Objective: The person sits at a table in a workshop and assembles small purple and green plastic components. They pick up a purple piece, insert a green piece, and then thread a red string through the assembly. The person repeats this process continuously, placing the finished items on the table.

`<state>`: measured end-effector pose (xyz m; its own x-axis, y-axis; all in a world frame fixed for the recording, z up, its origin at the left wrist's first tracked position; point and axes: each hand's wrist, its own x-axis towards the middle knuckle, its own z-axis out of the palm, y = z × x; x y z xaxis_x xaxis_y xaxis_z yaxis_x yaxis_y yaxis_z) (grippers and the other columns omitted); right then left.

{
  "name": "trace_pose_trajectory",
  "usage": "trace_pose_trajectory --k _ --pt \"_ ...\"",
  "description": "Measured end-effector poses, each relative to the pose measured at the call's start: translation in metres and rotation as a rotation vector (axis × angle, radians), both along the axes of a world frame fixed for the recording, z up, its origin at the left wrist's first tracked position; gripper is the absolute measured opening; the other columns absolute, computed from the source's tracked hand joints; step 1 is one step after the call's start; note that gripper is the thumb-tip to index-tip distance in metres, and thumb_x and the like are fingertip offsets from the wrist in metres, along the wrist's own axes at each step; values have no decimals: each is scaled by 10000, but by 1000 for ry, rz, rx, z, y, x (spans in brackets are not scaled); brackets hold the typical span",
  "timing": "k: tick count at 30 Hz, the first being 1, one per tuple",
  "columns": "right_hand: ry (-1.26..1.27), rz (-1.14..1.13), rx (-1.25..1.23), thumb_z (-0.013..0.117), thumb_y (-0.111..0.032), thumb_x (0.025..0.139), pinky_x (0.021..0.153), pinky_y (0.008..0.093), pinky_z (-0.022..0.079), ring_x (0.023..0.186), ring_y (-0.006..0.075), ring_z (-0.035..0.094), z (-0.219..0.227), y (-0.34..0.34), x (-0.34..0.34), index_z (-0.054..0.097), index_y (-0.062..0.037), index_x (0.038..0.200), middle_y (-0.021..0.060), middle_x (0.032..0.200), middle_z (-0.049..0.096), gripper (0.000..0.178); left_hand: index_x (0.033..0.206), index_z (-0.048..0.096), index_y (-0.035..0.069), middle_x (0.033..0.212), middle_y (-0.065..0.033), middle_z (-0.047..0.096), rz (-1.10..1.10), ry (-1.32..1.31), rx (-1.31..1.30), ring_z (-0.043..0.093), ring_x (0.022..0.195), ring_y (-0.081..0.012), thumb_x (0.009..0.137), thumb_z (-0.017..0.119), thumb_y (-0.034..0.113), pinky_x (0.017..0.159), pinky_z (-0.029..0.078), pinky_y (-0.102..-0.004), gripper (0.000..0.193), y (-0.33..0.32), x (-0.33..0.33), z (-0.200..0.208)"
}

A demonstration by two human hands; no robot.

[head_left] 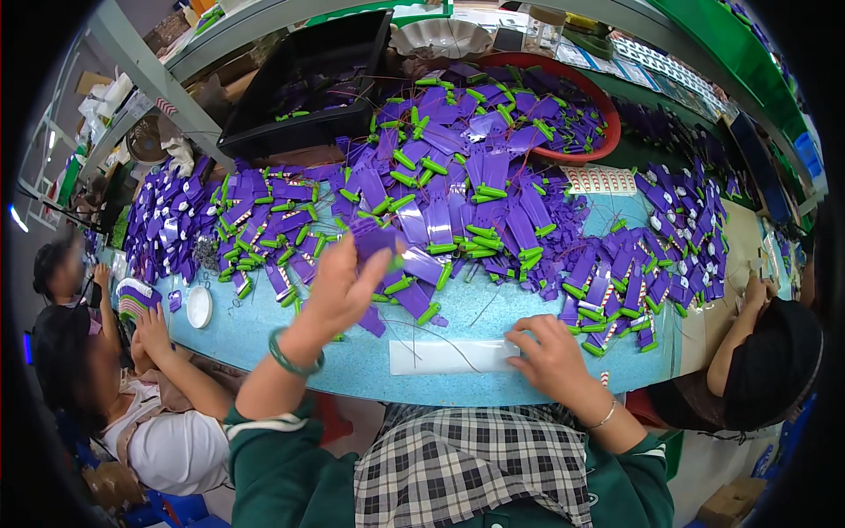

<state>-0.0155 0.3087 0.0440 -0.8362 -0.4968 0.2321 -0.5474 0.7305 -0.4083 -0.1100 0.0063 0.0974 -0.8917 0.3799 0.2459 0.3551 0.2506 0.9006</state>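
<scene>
My left hand (339, 282), slightly blurred and raised over the near edge of the pile, grips a flat purple piece (374, 239) with a bit of bright green by the thumb. A green bangle circles that wrist. On the blue tabletop before me lies a long white strip (449, 356), with thin dark wires across it. My right hand (550, 356) rests by the strip's right end, fingers bent and apart, with nothing visible between them. Past both hands spreads a large heap of purple pieces (440, 220) with green ends and thin wires.
At the back stand a black bin (251, 132) and a red basin (607, 145) holding more purple pieces. A round white dish (200, 307) is on the left. Other people work at both sides; one on the left holds a fanned stack of purple pieces (136, 297). A metal frame (158, 84) rises behind.
</scene>
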Motion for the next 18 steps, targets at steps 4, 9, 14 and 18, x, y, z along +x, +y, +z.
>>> trace_pose_trajectory --k 4,9,14,18 --pt "-18 5 43 768 -189 658 758 375 415 974 248 530 -12 -14 4 622 -71 1035 56 1048 576 421 1217 423 25 962 -107 581 -100 -685 555 644 848 -213 997 424 171 646 563 -327 264 33 50 -17" --pt "-9 1 39 754 -166 669 719 356 408 909 225 536 -22 -10 6 642 -94 965 34 944 573 324 1333 379 30 988 -95 581 -84 -846 744 637 851 -201 986 457 179 599 564 -321 386 64 70 -45" --pt "20 -15 38 742 -142 685 678 352 402 792 210 541 -22 -4 8 654 -101 894 25 803 546 230 1363 362 25 1030 -88 558 -106 -847 714 617 867 -184 1003 423 217 606 550 -304 413 66 72 -56" --pt "32 -5 -9 741 -125 688 661 357 415 740 225 549 -23 6 8 655 -90 868 39 779 548 202 1355 373 1 1033 -95 557 -78 -761 584 626 849 -181 1020 374 254 603 546 -296 419 64 73 -56"
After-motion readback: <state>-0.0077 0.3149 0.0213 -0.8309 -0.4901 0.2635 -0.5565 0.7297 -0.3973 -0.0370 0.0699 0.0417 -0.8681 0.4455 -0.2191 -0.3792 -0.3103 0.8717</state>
